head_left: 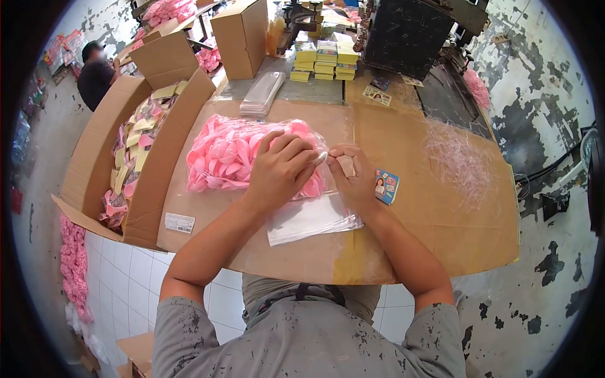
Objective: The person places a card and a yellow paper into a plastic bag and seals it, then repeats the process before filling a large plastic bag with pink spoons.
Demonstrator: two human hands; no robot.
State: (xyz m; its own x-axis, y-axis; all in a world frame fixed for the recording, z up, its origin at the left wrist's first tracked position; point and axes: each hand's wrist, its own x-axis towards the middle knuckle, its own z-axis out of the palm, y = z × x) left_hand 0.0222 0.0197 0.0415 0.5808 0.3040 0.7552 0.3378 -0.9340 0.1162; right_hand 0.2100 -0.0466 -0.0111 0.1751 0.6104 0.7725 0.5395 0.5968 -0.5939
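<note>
A clear plastic bag full of pink pieces [220,154] lies on the cardboard-covered table [435,233]. My left hand [282,165] rests over the bag's right part, its fingers closed on the gathered, twisted end of the bag. Just to the right, my right hand [354,179] pinches the same bag end, the fingertips of both hands almost touching. Under my wrists lies a stack of flat clear plastic sleeves [309,220]. Beside my right hand sits a small stack of printed cards [386,187].
An open carton [170,148] of packed pieces stands left. Behind are plastic sleeves [263,93], yellow card stacks [324,60], another carton [239,41] and a black metal box [406,38]. Clear plastic strands [460,164] lie right. A person [96,77] is at far left.
</note>
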